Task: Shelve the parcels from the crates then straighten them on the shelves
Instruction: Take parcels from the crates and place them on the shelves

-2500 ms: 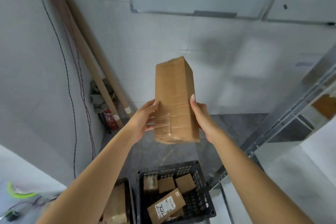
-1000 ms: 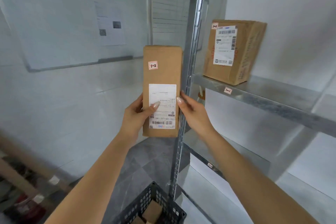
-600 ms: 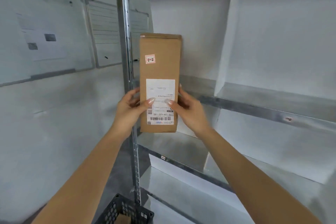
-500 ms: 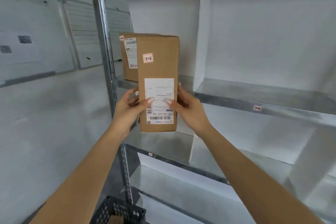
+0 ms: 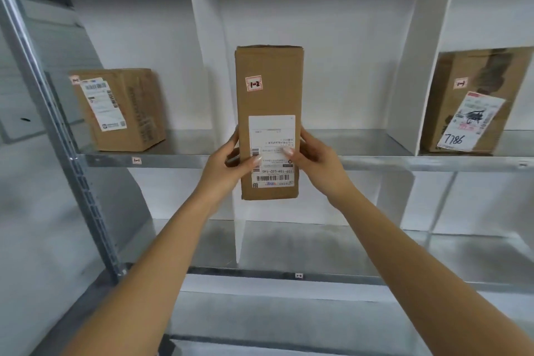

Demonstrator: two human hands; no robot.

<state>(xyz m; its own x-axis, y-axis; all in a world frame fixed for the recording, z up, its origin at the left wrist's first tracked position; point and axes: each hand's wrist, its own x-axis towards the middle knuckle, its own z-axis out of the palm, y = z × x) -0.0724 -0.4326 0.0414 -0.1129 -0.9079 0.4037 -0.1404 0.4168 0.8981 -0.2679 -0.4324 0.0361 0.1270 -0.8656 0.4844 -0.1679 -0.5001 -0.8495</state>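
Observation:
A tall brown cardboard parcel (image 5: 268, 89) stands upright in the air in front of the metal shelf unit, its white shipping label and a small "1-2" sticker facing me. My left hand (image 5: 228, 165) grips its lower left edge and my right hand (image 5: 315, 162) grips its lower right edge, thumbs on the label. The parcel hangs before the middle bay of the upper shelf (image 5: 361, 160), its bottom below the shelf's front edge. The crates are out of view.
A brown parcel (image 5: 121, 108) sits in the left bay and another (image 5: 474, 101), marked 7786, leans in the right bay. White dividers (image 5: 404, 78) split the bays. A lower shelf (image 5: 318, 276) runs beneath. A steel upright (image 5: 57, 113) stands at left.
I have turned from the crates to face the shelf unit, carrying the parcel with both hands. The label side now faces me and the parcel is centred before the middle bay.

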